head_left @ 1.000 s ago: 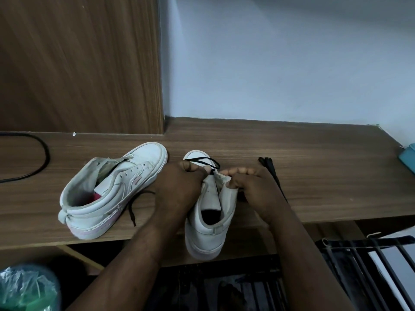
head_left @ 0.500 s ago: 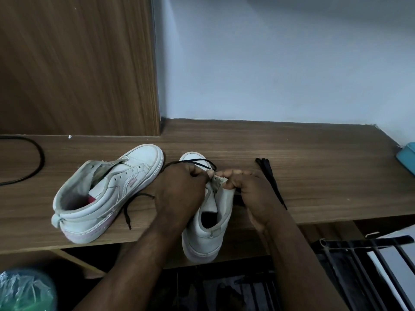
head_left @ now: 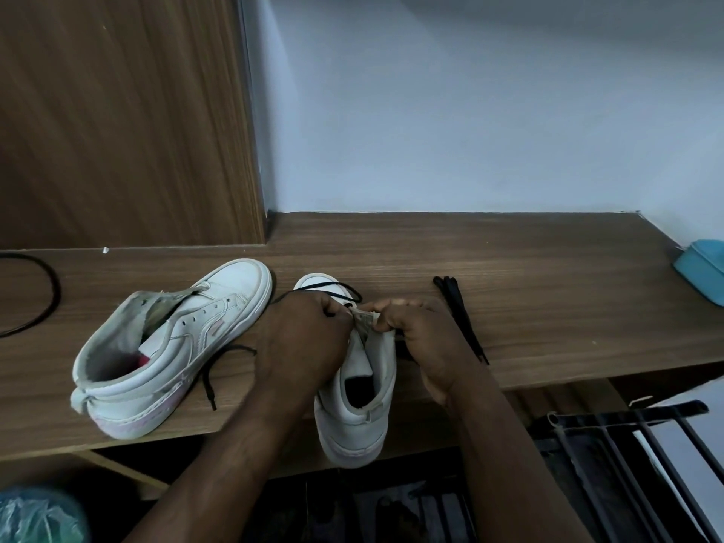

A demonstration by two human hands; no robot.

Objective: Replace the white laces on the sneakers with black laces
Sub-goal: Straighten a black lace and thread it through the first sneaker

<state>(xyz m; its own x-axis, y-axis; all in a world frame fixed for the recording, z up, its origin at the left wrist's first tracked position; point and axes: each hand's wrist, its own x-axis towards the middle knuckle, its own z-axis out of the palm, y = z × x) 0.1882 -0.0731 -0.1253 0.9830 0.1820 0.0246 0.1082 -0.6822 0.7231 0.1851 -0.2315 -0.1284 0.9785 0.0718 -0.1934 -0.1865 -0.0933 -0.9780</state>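
Observation:
Two white high-top sneakers sit on a wooden desk [head_left: 529, 268]. The left sneaker [head_left: 164, 346] lies on its side with no lace in its eyelets. The right sneaker [head_left: 358, 389] stands upright, heel over the desk's front edge. My left hand [head_left: 305, 339] pinches a black lace [head_left: 333, 288] that loops over the toe; its loose end [head_left: 211, 378] trails between the shoes. My right hand [head_left: 419, 331] grips the shoe's upper flap at the eyelets. A second black lace [head_left: 458, 311] lies bundled just right of my right hand.
A black cable [head_left: 47, 291] curves at the desk's far left. A teal box [head_left: 701, 272] sits at the right edge. A wooden panel [head_left: 125, 119] rises behind the left sneaker. Below the desk are a dark metal rack [head_left: 634, 456] and a plastic-wrapped object [head_left: 35, 515].
Both hands stay at the right sneaker's eyelets with small finger shifts. The camera view drifted slightly; the shoes and spare lace stay put.

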